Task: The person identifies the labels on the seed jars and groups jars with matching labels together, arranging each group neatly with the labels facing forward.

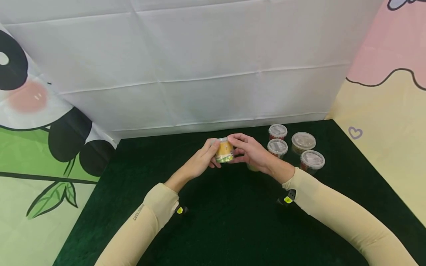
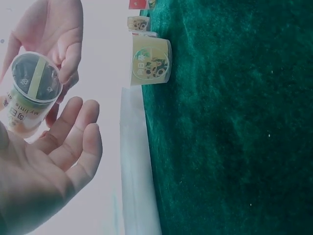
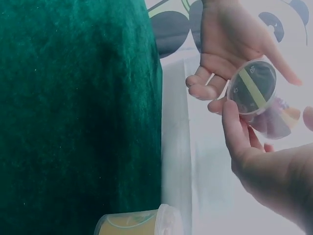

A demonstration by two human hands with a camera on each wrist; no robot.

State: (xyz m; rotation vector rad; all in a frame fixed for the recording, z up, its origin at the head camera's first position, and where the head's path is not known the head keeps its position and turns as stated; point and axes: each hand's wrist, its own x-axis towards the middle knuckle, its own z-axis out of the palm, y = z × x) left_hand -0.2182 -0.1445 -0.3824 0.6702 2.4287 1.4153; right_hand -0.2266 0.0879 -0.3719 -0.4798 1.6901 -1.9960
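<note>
A small clear plastic tub [image 1: 225,151] with a yellow, green-bottomed label is up in front of me, between my two hands. My left hand [image 1: 199,159] holds its left side, thumb on the near face. From the right, my right hand [image 1: 251,152] grips it, with the thumb at the upper edge and other fingers apart below. In the left wrist view the tub's round end [image 2: 36,77] is dark with a pale green strip. The right wrist view shows my right fingers [image 3: 235,122] at the rim of that end.
Several lidded tubs stand at the back right, among them a wide one [image 1: 303,142] and a near one [image 1: 312,161]. Another tub [image 1: 253,167] is partly hidden under my right hand. A white cloth wall [image 1: 206,99] rises behind the dark green table [image 1: 213,221].
</note>
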